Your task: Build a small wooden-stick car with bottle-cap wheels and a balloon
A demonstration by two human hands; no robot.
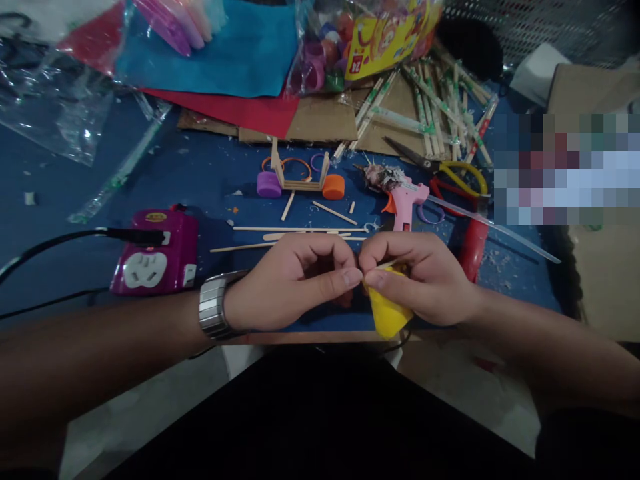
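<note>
One yellow piece over near edge of blue table, pinched between thumb and fingers of my right hand. My left hand: thumb and forefinger curled together, just beside right fingertips; cannot tell if pinching anything. Beyond: one stick frame between one purple cap and one orange cap. One pink glue gun. One clear bag, yellow label reading "24"; other print blurred.

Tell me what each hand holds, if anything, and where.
Right hand: the yellow piece, pinched near its upper edge. Left hand: fingertips close by, can't tell whether they grip anything.
</note>
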